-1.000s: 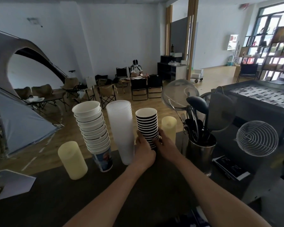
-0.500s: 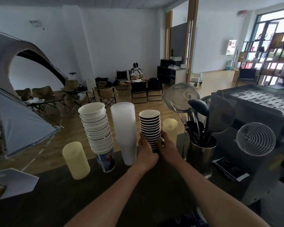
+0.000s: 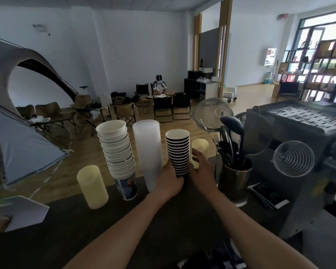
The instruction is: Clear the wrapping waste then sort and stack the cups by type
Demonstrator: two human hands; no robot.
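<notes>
A stack of black ribbed paper cups [image 3: 178, 152] stands near the far edge of the dark counter [image 3: 105, 226]. My left hand [image 3: 170, 180] grips its base from the left. My right hand [image 3: 200, 169] holds its lower right side, fingers partly spread. To the left rise a stack of frosted clear plastic cups [image 3: 148, 152] and a leaning stack of white paper cups [image 3: 117, 152] with a printed cup at the bottom. One pale yellow cylinder [image 3: 92, 186] stands at the left, another [image 3: 200, 150] behind my right hand.
A steel holder of black utensils [image 3: 234, 181] stands just right of my right hand, with a mesh strainer above it. A grey machine [image 3: 299, 144] with a wire basket fills the right. White paper [image 3: 25, 212] lies at the counter's left end. Black cards [image 3: 268, 195] lie by the machine.
Both hands stay at the base of the black cup stack. The fingers of my right hand have loosened and spread a little. The camera has shifted slightly.
</notes>
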